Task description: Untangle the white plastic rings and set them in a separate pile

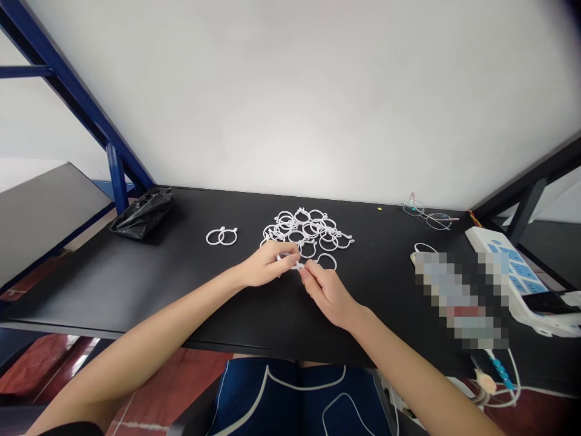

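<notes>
Currently left hand and right hand are pinching a white eyelet ring with fingers over tabletop, two overlapping rings sitting leftward, likely done, ring pile beyond apparently remaining.

Room: dormitory-like
Desk: black, blue metal frame at left
Far right: eyeglasses
Floor: red tiles

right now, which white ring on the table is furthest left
The ring overlapped on its right side by a single neighbour. Those two lie apart, left of the pile, and this is the outer one.
</notes>
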The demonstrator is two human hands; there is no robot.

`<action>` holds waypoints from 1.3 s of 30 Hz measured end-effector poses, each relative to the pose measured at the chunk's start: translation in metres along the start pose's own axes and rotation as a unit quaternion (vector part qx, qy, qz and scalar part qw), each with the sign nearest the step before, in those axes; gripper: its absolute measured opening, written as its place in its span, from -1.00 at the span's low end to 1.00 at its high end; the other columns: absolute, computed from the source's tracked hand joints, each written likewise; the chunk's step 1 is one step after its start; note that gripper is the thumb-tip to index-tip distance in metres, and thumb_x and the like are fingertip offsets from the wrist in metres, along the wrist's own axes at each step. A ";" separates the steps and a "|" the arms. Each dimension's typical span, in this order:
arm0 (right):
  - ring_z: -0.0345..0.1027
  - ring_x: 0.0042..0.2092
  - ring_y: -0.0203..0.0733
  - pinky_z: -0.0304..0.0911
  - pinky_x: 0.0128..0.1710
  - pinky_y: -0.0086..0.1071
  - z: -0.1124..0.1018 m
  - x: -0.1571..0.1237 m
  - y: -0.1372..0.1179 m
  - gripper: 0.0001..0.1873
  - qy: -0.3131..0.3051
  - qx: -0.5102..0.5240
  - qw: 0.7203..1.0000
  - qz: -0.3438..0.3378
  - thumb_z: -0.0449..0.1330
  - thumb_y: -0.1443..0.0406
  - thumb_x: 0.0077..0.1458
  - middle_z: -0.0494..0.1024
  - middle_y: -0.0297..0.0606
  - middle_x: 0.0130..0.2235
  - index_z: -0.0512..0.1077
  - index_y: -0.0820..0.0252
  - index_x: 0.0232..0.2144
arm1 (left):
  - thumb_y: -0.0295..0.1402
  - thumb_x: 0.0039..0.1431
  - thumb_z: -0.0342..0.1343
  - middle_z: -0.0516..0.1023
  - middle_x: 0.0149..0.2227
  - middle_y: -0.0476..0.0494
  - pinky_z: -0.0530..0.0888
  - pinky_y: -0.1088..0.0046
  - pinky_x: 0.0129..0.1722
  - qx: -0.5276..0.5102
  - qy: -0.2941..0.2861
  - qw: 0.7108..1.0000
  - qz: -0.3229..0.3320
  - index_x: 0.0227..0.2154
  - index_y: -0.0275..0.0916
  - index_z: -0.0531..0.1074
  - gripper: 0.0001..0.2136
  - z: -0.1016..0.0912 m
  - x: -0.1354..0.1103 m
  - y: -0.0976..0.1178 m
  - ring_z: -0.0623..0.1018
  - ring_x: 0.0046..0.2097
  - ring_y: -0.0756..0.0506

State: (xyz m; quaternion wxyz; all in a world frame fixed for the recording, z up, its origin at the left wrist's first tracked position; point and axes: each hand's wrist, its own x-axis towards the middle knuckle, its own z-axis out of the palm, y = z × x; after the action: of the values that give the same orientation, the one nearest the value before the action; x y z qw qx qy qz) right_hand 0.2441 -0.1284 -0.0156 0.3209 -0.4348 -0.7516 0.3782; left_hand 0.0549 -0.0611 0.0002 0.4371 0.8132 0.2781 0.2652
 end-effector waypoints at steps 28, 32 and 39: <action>0.04 -0.58 -0.33 0.01 -0.53 -0.39 0.007 0.000 0.001 -0.65 -0.001 0.028 0.999 -0.015 -0.17 0.16 0.39 0.17 -0.48 -0.59 0.02 0.09 -0.47 | -0.26 0.23 -0.07 0.31 -0.55 0.04 0.39 0.58 -0.54 -0.078 -0.015 0.997 -0.013 -0.49 -0.30 0.34 -0.74 0.000 0.003 0.002 0.35 -0.54 0.08; 0.07 -0.58 -0.33 0.02 -0.52 -0.39 0.008 0.000 0.000 -0.66 -0.004 0.032 0.999 -0.013 -0.16 0.18 0.39 0.19 -0.48 -0.59 0.03 0.09 -0.47 | -0.26 0.23 -0.09 0.27 -0.60 0.06 0.38 0.58 -0.54 -0.090 -0.004 0.996 -0.010 -0.51 -0.30 0.35 -0.71 0.002 0.003 -0.001 0.30 -0.57 0.08; 0.12 -0.57 -0.31 0.05 -0.50 -0.37 0.007 0.000 0.000 -0.67 -0.003 0.025 1.000 -0.016 -0.15 0.21 0.38 0.24 -0.45 -0.58 0.07 0.09 -0.47 | -0.24 0.27 -0.11 0.30 -0.59 0.06 0.34 0.58 -0.53 -0.079 -0.001 0.997 -0.018 -0.50 -0.31 0.36 -0.69 0.002 0.004 -0.005 0.31 -0.57 0.09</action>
State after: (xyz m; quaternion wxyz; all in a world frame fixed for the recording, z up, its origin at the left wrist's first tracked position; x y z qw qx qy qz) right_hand 0.2383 -0.1307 -0.0191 0.3357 -0.4136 -0.7495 0.3930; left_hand 0.0580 -0.0576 -0.0043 0.5048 0.7714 0.2702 0.2777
